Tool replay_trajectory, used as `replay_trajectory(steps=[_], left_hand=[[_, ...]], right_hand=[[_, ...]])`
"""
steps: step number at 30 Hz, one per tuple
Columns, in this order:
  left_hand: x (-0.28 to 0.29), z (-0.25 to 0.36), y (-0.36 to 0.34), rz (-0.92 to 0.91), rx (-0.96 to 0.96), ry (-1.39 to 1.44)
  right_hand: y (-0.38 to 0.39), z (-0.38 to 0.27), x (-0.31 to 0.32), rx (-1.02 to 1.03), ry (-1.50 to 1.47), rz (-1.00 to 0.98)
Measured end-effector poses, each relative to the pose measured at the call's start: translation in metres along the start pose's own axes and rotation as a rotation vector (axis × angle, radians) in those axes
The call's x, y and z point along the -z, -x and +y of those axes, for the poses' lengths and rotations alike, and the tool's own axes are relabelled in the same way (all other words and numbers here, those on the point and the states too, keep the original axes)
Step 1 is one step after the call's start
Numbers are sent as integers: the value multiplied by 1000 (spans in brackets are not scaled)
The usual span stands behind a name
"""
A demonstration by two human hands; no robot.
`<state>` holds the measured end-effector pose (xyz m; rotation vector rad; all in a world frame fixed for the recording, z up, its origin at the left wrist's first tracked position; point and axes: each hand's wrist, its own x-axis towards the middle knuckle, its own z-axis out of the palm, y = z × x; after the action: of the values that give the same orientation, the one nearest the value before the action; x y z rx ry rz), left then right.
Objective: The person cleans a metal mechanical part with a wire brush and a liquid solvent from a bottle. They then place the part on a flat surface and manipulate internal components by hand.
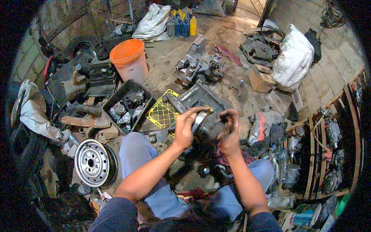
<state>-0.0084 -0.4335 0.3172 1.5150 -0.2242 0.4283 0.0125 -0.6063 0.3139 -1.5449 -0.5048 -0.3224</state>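
My left hand (pixel 184 129) is closed on a round dark metal part (pixel 199 120) with a shiny band, its fingers over the top edge. My right hand (pixel 230 135), blackened with grime, curls its fingers at the part's right side; what lies inside them is too dark to make out. Under and beyond both hands is a large dark, flat metal piece (pixel 203 96), beside a yellow plastic grid (pixel 159 114). A black bin (pixel 127 106) of metal components sits to the left.
An orange bucket (pixel 128 63) and a silver engine casing (pixel 189 67) stand farther back. A steel wheel (pixel 92 164) lies by my left knee. White sacks (pixel 291 58), a cardboard box (pixel 259 81) and a wooden rack (pixel 311 158) of parts occupy the right; jugs (pixel 181 25) stand at the back.
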Motion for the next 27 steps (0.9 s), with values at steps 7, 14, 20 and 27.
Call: replay_trajectory(steps=[7,14,20,27], left_hand=[[2,4,2,5,6,-5],[9,0,2,-4,-34,8],[9,5,-1,-10,-60,52],[5,3,1,-25,-4,74]], right_hand=[[5,-7,-9,71,-14,-7],[9,0,-13,80,51,6],[2,14,-6,17,83,75],[-3,40,11,-190,66,141]])
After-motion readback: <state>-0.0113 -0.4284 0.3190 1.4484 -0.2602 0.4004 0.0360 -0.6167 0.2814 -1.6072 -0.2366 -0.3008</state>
